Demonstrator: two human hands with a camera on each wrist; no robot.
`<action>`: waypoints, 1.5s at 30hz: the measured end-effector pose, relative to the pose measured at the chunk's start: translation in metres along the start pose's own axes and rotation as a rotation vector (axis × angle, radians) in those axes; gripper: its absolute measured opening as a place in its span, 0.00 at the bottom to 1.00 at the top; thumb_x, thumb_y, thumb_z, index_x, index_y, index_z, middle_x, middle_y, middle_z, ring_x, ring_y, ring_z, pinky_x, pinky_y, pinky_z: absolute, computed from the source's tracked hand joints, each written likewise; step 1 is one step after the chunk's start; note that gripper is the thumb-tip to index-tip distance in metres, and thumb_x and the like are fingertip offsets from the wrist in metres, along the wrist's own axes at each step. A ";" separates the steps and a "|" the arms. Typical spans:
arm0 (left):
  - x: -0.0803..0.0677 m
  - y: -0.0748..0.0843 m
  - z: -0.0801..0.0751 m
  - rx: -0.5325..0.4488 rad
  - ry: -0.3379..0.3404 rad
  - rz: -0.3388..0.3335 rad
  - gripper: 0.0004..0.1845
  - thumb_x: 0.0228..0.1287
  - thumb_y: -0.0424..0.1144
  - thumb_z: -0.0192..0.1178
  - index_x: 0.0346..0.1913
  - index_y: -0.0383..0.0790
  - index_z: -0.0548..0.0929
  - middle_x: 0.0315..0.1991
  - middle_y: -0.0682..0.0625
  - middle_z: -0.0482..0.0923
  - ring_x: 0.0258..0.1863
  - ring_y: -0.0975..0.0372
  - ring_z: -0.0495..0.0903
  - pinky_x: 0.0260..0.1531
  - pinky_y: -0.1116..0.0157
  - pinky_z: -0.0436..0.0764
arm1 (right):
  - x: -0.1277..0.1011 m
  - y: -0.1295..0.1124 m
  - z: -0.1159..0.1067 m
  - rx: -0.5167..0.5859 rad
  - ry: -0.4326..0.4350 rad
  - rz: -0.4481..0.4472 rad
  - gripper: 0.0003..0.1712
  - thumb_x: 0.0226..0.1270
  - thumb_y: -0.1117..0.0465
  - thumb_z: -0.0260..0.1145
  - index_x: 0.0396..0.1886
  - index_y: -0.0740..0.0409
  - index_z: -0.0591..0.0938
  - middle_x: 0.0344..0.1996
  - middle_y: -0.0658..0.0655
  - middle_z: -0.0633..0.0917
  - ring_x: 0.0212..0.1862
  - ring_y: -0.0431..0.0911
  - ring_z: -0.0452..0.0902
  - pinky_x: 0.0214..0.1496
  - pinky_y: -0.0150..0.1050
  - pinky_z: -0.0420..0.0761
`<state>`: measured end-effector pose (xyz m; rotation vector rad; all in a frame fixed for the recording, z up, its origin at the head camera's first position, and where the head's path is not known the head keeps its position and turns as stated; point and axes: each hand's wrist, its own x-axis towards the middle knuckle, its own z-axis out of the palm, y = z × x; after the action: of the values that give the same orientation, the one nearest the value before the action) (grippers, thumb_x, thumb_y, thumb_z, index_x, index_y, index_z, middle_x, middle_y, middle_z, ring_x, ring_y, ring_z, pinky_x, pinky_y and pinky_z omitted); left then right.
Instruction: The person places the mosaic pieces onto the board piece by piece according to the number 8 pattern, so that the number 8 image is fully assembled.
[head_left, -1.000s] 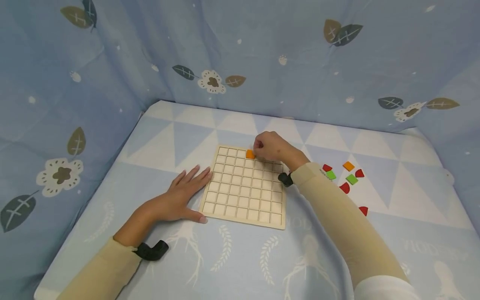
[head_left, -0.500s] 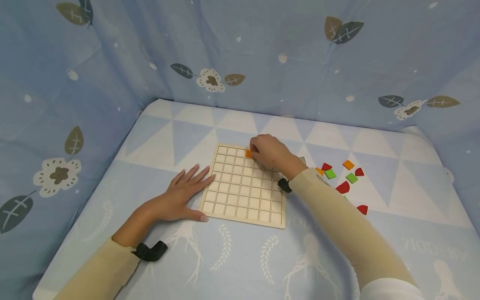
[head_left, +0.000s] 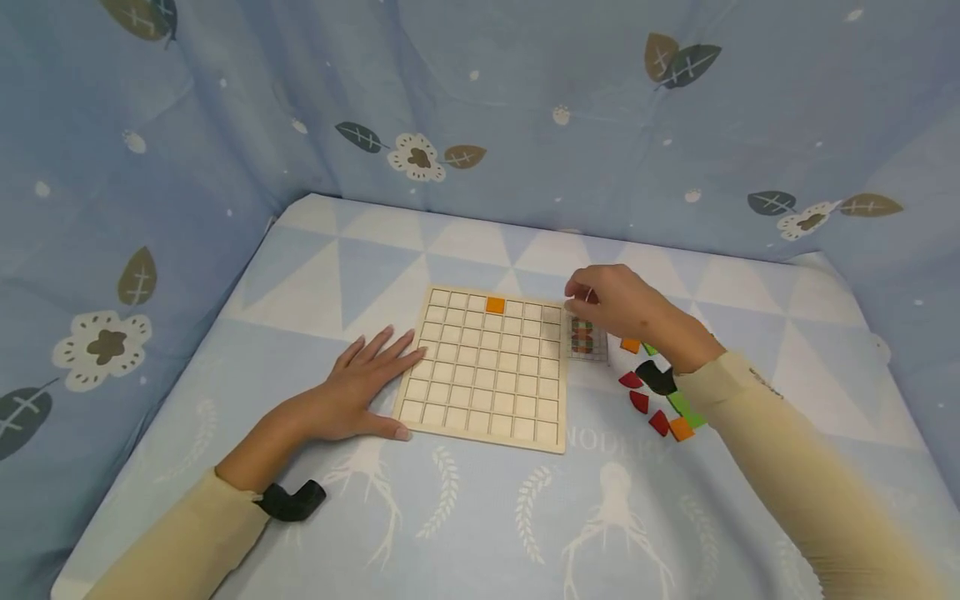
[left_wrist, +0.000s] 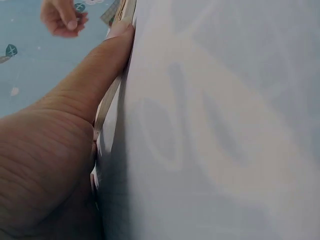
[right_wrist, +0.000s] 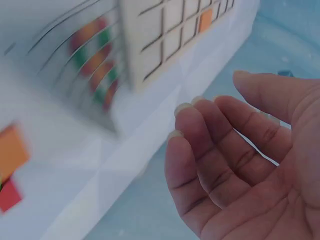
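One orange tile (head_left: pixel 495 305) sits in the top row of the wooden grid board (head_left: pixel 487 375). The right hand (head_left: pixel 618 302) hovers beside the board – fingers loose, holding nothing. The left hand (head_left: pixel 358 392) lies flat, touching the board's edge.

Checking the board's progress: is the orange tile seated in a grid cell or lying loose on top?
Seated. The orange tile fills one top-row cell of the wooden grid board, edges aligned; the right hand is off it.

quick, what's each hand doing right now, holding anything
Left hand: open, flat on the table, fingers against the wooden grid board.
Right hand: open, fingers relaxed, holding nothing, above the pattern card.
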<state>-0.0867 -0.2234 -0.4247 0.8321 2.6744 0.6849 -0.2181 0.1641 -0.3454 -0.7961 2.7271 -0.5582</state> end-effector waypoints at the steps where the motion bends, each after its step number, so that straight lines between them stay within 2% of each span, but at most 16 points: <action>1: 0.000 0.000 0.000 -0.002 0.001 0.002 0.56 0.52 0.66 0.66 0.77 0.50 0.49 0.78 0.48 0.38 0.75 0.48 0.32 0.67 0.43 0.34 | -0.005 0.005 -0.002 0.001 0.001 0.014 0.11 0.67 0.58 0.64 0.45 0.56 0.83 0.38 0.51 0.83 0.40 0.46 0.77 0.44 0.44 0.79; 7: 0.001 0.000 0.001 -0.011 -0.007 0.000 0.56 0.52 0.66 0.65 0.77 0.49 0.49 0.78 0.48 0.37 0.75 0.48 0.31 0.67 0.43 0.34 | -0.039 0.033 -0.007 0.033 -0.040 0.094 0.14 0.69 0.59 0.62 0.50 0.61 0.82 0.42 0.55 0.83 0.44 0.50 0.77 0.45 0.47 0.81; 12: 0.001 -0.002 0.003 -0.002 -0.007 -0.007 0.56 0.51 0.67 0.65 0.78 0.51 0.48 0.78 0.50 0.36 0.75 0.50 0.31 0.68 0.44 0.34 | -0.061 0.052 -0.007 0.041 -0.058 0.147 0.15 0.71 0.60 0.60 0.51 0.63 0.81 0.44 0.58 0.83 0.41 0.49 0.78 0.43 0.47 0.81; 19: 0.002 -0.004 0.006 0.001 -0.007 -0.031 0.57 0.50 0.69 0.64 0.78 0.55 0.47 0.78 0.53 0.35 0.75 0.52 0.30 0.68 0.45 0.33 | -0.064 0.071 -0.003 -0.007 -0.076 0.236 0.13 0.67 0.61 0.64 0.48 0.63 0.82 0.41 0.59 0.83 0.40 0.51 0.76 0.41 0.48 0.81; 26: 0.005 -0.004 0.006 -0.004 -0.010 -0.026 0.57 0.50 0.69 0.64 0.78 0.54 0.46 0.78 0.52 0.36 0.75 0.52 0.30 0.68 0.44 0.32 | -0.069 0.096 -0.001 -0.030 -0.116 0.341 0.18 0.63 0.57 0.66 0.48 0.65 0.80 0.41 0.62 0.81 0.42 0.54 0.74 0.45 0.51 0.79; 29: 0.006 -0.003 0.005 -0.011 -0.008 -0.024 0.57 0.50 0.68 0.65 0.78 0.54 0.47 0.78 0.51 0.37 0.75 0.51 0.30 0.68 0.44 0.32 | -0.075 0.103 -0.001 -0.031 -0.147 0.373 0.19 0.63 0.55 0.67 0.46 0.65 0.79 0.39 0.60 0.81 0.40 0.53 0.74 0.44 0.52 0.79; 36: 0.004 -0.001 0.001 -0.005 -0.025 -0.030 0.57 0.51 0.68 0.64 0.78 0.53 0.46 0.78 0.52 0.35 0.75 0.51 0.30 0.68 0.44 0.33 | -0.095 0.112 -0.001 -0.016 -0.236 0.448 0.19 0.63 0.50 0.68 0.36 0.63 0.77 0.28 0.55 0.77 0.35 0.51 0.71 0.34 0.42 0.75; 41: 0.003 0.001 -0.001 -0.008 -0.032 -0.041 0.56 0.51 0.67 0.65 0.78 0.54 0.46 0.78 0.53 0.34 0.75 0.52 0.29 0.68 0.45 0.32 | -0.102 0.111 0.002 0.015 -0.233 0.514 0.19 0.62 0.48 0.68 0.32 0.61 0.76 0.26 0.56 0.75 0.33 0.50 0.69 0.29 0.39 0.71; 45: 0.003 0.001 -0.002 -0.014 -0.028 -0.039 0.56 0.51 0.67 0.65 0.78 0.53 0.48 0.78 0.52 0.35 0.75 0.51 0.30 0.68 0.45 0.32 | -0.103 0.109 0.006 0.050 -0.214 0.525 0.17 0.62 0.51 0.68 0.33 0.60 0.77 0.27 0.56 0.75 0.33 0.50 0.70 0.29 0.38 0.71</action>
<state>-0.0893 -0.2212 -0.4226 0.7785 2.6503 0.6773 -0.1820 0.3044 -0.3839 -0.0990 2.5568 -0.3928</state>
